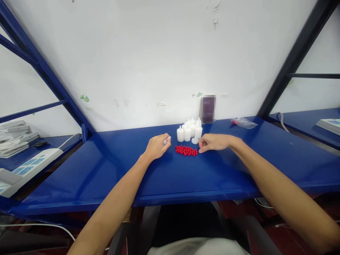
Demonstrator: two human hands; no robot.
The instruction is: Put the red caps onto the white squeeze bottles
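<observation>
My left hand (158, 146) is closed around a small white nozzle-tipped piece (167, 140), apparently a squeeze bottle mostly hidden in the fist. Just right of that hand, small red bead-like pieces (186, 151) lie in a loose pile on the blue table. My right hand (211, 142) rests at the pile's right end, fingers curled together; anything between the fingertips is hidden. Behind the pile stand several white nozzle-tipped bottles (187, 134), upright in a cluster. A round white piece (194, 140), perhaps a bottle on its side, lies in front of them near my right fingers.
A clear plastic bag (243, 123) with something red lies at the back right of the blue table (111, 159). A dark pixelated panel (208, 109) leans against the wall. A white power strip (34, 166) and stacked white items (16, 138) sit at left.
</observation>
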